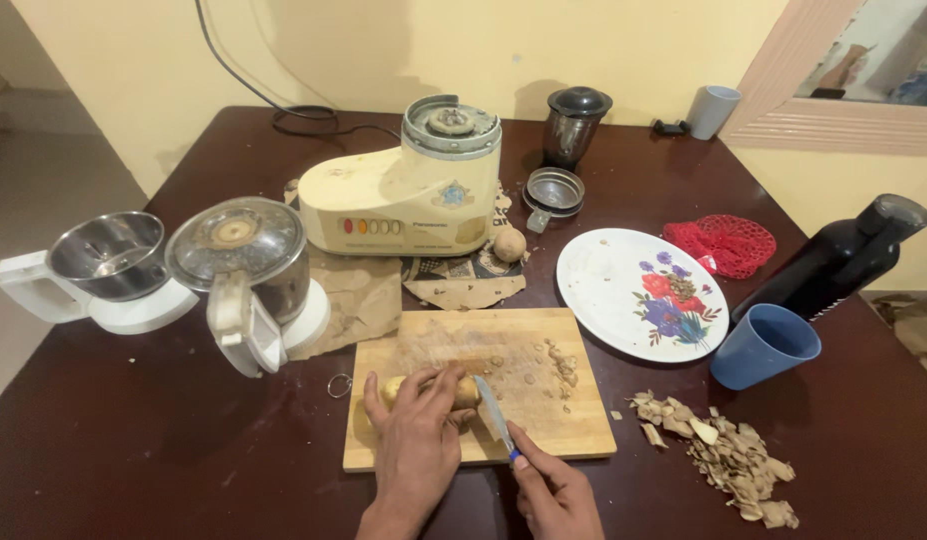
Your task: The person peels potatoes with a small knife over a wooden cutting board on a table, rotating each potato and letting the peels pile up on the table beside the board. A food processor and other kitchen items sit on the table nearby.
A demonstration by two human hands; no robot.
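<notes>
One potato [423,390], firm, rounded and likely slick where peeled, lies at the near left of the wooden cutting board [543,420] under your left hand [415,440], fingers curled over its top, while your right hand [553,490] is closed around a knife [493,415] just right of it.

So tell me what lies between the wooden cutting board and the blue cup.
In the head view, between the cutting board and the blue cup lies bare dark table; the peel pile sits below that stretch.
</notes>
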